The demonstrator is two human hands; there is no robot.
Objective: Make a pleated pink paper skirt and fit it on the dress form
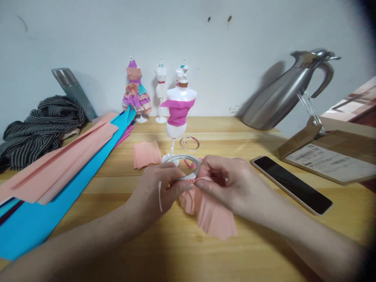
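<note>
My left hand [160, 182] is closed around a white roll of tape [192, 175], its thumb pressing the gathered top edge of a pink crepe paper strip [216, 217] against the roll's rim. Between thumb and fingers of my right hand [226, 182], another part of that same top edge is pinched. The strip hangs in pleats below both hands. A thin white strip [160, 196] sticks to the back of my left hand. Just behind the roll stands a small white mannequin [182, 95] with magenta crepe paper [178, 113] wrapped around its chest.
A pink paper square [147, 154] and a round clear case [189, 143] lie near the mannequin. Long pink and blue paper sheets [70, 192] spread at left, near striped cloth [47, 125]. A dressed mannequin [135, 88], steel jug [282, 90], phone [292, 184] and cardboard box [337, 150] surround the workspace.
</note>
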